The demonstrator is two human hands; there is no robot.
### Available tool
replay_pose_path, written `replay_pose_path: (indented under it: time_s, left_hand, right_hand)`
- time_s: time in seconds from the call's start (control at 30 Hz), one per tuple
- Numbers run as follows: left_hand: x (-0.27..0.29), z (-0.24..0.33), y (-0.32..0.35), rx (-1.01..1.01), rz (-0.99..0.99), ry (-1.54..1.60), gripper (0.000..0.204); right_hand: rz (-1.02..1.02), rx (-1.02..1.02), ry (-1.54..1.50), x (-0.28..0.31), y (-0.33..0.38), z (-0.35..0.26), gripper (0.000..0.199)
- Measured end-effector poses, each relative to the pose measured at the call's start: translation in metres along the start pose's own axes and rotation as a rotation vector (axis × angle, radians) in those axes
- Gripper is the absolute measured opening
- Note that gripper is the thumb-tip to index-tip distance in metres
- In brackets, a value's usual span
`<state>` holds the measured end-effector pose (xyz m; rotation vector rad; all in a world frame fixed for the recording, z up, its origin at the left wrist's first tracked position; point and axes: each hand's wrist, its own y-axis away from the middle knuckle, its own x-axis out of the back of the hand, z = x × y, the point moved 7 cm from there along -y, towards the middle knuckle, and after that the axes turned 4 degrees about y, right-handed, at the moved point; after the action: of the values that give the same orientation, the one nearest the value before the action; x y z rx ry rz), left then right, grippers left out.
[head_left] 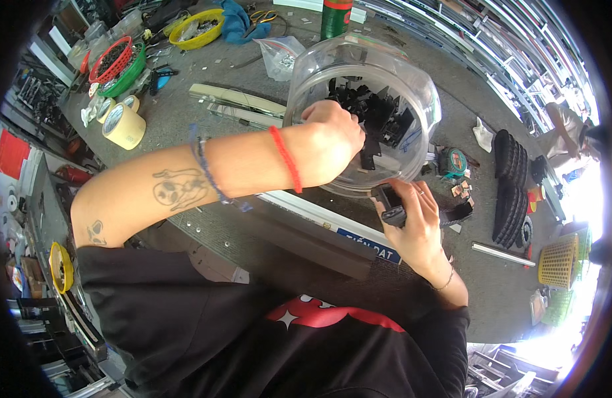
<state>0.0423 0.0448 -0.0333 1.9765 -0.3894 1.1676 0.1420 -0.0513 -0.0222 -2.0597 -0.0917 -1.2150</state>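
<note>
The black plastic piece (370, 151) hangs inside the clear jar (412, 86) near the table's middle, pinched by the left hand (329, 136). It looks light and stiff. The right hand (412, 222) is closed around another piece (391, 204).

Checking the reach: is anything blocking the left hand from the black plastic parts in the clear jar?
Nothing visible: the left hand is already inside the clear plastic jar's open mouth, fingers on the black plastic parts.
</note>
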Motion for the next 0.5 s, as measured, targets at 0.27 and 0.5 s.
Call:
replay_pose_path:
  time_s: [0.27, 0.5]
  left_hand:
    - [0.029, -0.016, 0.040, -0.337, 0.743, 0.080, 0.033]
    - [0.036, -0.020, 0.040, -0.321, 0.930, 0.228, 0.046]
  right_hand:
    - [0.048, -0.012, -0.040, 0.004, -0.003, 0.002, 0.059]
    - [0.050, 0.026, -0.032, 0.003, -0.002, 0.000, 0.059]
